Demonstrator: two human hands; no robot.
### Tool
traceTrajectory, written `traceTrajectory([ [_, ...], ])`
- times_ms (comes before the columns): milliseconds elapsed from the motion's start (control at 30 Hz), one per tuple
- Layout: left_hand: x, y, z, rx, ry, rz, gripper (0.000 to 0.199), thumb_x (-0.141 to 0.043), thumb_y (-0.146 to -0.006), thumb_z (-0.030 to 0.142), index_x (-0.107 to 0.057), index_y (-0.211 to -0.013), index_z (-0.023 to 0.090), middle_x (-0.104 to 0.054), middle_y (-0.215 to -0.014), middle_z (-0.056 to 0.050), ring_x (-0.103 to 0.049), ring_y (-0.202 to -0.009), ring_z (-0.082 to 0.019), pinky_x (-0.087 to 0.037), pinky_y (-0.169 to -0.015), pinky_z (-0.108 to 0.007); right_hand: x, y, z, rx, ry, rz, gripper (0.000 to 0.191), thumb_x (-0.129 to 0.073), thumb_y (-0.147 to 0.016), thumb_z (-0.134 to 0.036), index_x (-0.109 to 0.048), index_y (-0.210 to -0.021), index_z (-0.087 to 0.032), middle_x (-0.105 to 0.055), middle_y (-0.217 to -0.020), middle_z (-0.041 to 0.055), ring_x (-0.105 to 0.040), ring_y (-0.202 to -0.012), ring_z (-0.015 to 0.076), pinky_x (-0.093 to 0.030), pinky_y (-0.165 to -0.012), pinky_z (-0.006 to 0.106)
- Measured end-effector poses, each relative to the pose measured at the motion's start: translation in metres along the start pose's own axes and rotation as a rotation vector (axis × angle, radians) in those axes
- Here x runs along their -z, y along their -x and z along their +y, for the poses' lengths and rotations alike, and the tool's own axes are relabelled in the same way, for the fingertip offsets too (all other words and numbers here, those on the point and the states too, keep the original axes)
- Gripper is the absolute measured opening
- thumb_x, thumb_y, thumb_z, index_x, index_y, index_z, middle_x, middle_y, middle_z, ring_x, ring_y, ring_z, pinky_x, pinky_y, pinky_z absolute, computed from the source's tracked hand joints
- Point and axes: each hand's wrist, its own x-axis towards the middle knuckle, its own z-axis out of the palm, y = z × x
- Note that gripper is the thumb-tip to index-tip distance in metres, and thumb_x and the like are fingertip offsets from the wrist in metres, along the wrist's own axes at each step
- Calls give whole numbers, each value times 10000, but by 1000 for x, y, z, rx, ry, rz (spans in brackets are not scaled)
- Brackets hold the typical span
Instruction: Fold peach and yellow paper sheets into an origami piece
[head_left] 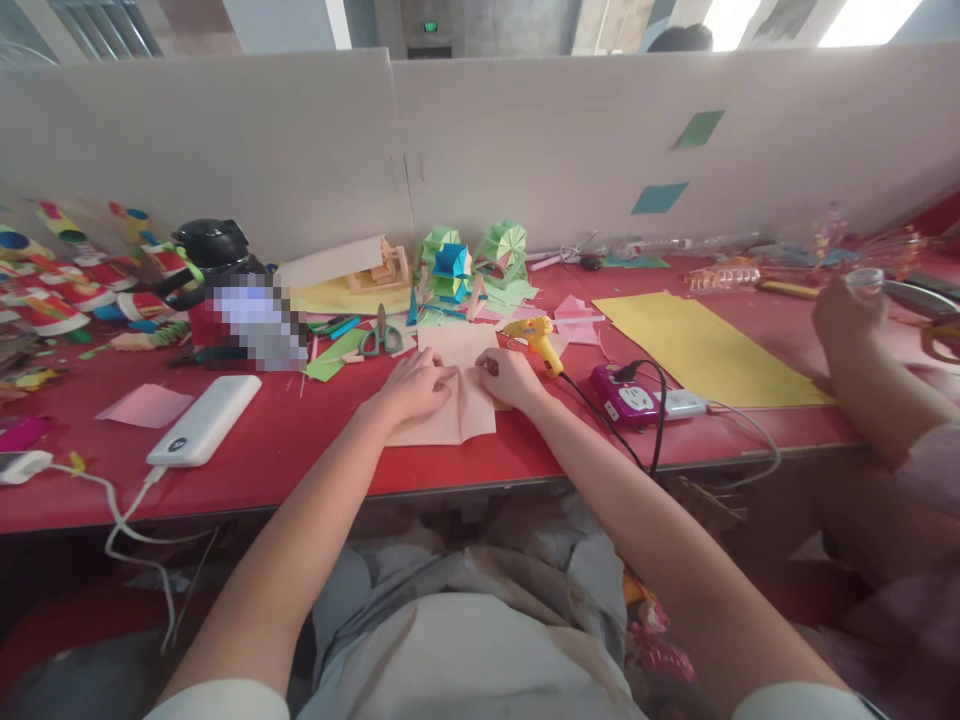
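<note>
A pale peach sheet of paper [478, 421] lies in front of me near the table's edge, with a raised crease running down its middle. On its left half my left hand [420, 385] lies with fingers stretched out, pressing the sheet down. My right hand [510, 375] is closed at the right part of the sheet, fingers curled and pinching the paper by the crease. Just beyond the right hand rests a yellow hot glue gun [538, 338]. Grey-green scissors [382, 335] lie beyond the left hand.
Green and blue folded-paper models [453, 265] stand behind the sheet. To the right are a purple power socket [628, 397], a yellow sheet [705, 345] and another person's hand [847, 315]. A white power bank [206, 420] with cables and a black-lidded object [214, 245] are left.
</note>
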Motion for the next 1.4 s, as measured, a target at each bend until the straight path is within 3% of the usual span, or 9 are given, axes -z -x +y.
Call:
traceTrajectory([
  [233,1,0,1,33,22,-30,476,-480,-864,307,-607,-1322,321,-512,-1217,-79,-521,-1119,-274,-424,-928,-380,2,1,-4,-25,-4,-44,290,-580,-705,-102,-618,-970,-213,-657,-777,11,-561,-701,176,-370,-591,266],
  [467,0,-1,0,36,20,-33,471,-474,-870,331,-607,-1321,318,-509,-1230,-79,-518,-1145,-282,-424,-942,-389,3,4,-4,-6,-25,-49,243,-577,-692,-109,-586,-912,-213,-619,-722,-5,-542,-665,161,-356,-587,260],
  [567,-1,0,0,27,16,-9,463,-471,-870,307,-617,-1310,309,-516,-1215,-82,-527,-1133,-281,-429,-939,-395,2,4,-2,22,-115,-13,169,-615,-750,-228,-554,-906,-205,-576,-669,-18,-531,-631,152,-369,-595,262],
  [700,-2,2,0,8,29,38,462,-479,-872,294,-616,-1313,283,-526,-1225,-89,-532,-1139,-278,-429,-958,-396,3,3,0,18,-250,96,302,-621,-782,-422,-525,-960,-198,-553,-642,-28,-539,-613,157,-394,-605,277],
  [900,-5,3,-2,-1,64,104,467,-477,-869,258,-611,-1312,194,-554,-1227,-114,-547,-1136,-282,-452,-962,-405,6,4,0,9,-330,92,323,-595,-757,-325,-517,-1043,-198,-610,-652,-26,-558,-610,161,-426,-633,287],
  [1067,-7,2,-5,-43,54,185,348,-479,-897,253,-696,-1169,233,-585,-1144,-92,-571,-1063,-246,-472,-906,-372,4,1,1,14,-308,85,225,-570,-740,-229,-532,-960,-204,-581,-613,-41,-550,-590,154,-419,-623,276],
  [1400,-6,5,1,21,-55,142,331,-460,-941,345,-716,-1143,288,-582,-1275,-70,-484,-1217,-299,-370,-1020,-485,1,-1,3,-31,-179,45,150,-585,-734,-170,-528,-868,-205,-595,-654,-18,-545,-628,155,-389,-597,256],
])
